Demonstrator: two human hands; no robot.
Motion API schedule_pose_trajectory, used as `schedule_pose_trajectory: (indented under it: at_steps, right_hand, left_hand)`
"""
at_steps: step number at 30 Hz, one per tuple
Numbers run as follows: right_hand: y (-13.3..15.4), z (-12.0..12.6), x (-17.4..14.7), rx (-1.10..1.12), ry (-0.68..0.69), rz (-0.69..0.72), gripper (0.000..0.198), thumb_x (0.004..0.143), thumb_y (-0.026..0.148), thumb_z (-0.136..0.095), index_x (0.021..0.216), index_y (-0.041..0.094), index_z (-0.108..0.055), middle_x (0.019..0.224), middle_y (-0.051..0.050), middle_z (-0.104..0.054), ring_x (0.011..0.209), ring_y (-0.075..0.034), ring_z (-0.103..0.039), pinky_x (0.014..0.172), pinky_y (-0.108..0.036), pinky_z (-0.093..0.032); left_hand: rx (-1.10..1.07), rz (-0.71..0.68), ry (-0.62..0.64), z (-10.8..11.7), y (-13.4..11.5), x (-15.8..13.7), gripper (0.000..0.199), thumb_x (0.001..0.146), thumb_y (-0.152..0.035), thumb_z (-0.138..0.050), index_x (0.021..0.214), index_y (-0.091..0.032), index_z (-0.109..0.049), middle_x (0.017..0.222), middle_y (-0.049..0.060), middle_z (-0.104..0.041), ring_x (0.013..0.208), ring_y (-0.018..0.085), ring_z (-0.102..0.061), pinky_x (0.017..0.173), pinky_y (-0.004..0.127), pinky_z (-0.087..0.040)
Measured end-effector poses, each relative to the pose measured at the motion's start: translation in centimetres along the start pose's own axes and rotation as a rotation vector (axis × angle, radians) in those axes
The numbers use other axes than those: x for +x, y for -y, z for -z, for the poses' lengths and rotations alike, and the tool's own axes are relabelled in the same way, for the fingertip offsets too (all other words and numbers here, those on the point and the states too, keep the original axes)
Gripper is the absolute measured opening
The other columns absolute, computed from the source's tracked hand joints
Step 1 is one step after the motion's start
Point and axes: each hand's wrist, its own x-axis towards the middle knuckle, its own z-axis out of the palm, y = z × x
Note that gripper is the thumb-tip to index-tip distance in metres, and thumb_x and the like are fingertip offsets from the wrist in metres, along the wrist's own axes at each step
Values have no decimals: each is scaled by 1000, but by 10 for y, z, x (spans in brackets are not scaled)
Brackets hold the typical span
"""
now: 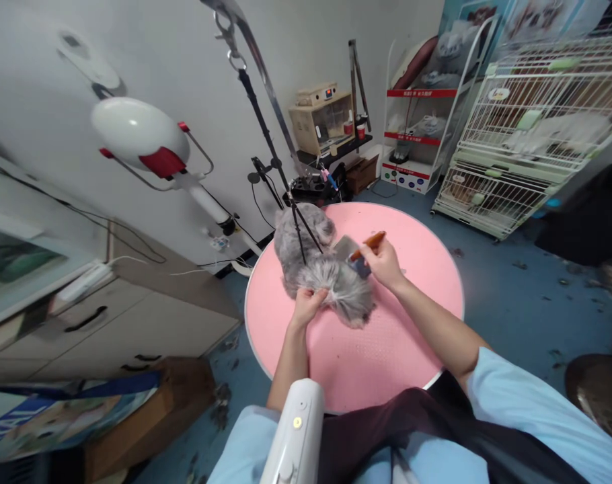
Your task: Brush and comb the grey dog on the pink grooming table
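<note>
A fluffy grey animal [300, 235] sits on the round pink grooming table [376, 356], its face not visible. My left hand [309, 306] is closed on its grey fur [343, 289], pinching it at a parting where paler fur shows. Just right of that fur, my right hand [384, 262] is wrapped round the orange-brown handle of a slicker brush [369, 245]. The brush's pad is beside or against the fur; contact cannot be made out. Black grooming straps [268, 131] come down to the animal from a metal arm [273, 94].
A white handheld device [296, 430], perhaps a dryer, points up in front of my torso. To the left stand a white-and-red lamp-like dryer [139, 134] on an arm and drawers [99, 323]. Behind are a shelf rack [417, 94] and wire cages [528, 128]. Fur clumps dot the blue floor.
</note>
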Motion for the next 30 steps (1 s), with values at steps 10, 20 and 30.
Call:
schedule_pose_trajectory:
  at_steps: [10, 20, 30]
  right_hand:
    - [-4, -10, 10, -67, 50, 78, 33, 82, 51, -63, 96, 21, -55, 65, 2, -60, 54, -15, -55, 51, -27, -42]
    - [0, -10, 20, -107, 174, 140, 31, 81, 49, -65, 95, 21, -58, 68, 1, -62, 58, -16, -56, 55, -27, -44]
    - [0, -14, 31, -198, 203, 134, 25, 78, 43, -65, 82, 19, -59, 61, 3, -57, 55, -15, -51, 55, -27, -40]
  left_hand:
    - [1, 25, 45, -2, -5, 0, 26, 58, -27, -90, 75, -15, -75, 72, 3, -72, 66, 17, -65, 65, 27, -50]
    - [-20, 5, 101, -2, -6, -2, 26, 55, -29, -88, 72, -14, -76, 70, 4, -71, 62, 14, -61, 62, 24, -48]
    - [40, -7, 155, 0, -5, 0, 36, 59, -41, -88, 78, -13, -75, 73, 4, -71, 65, 15, -62, 65, 26, -49]
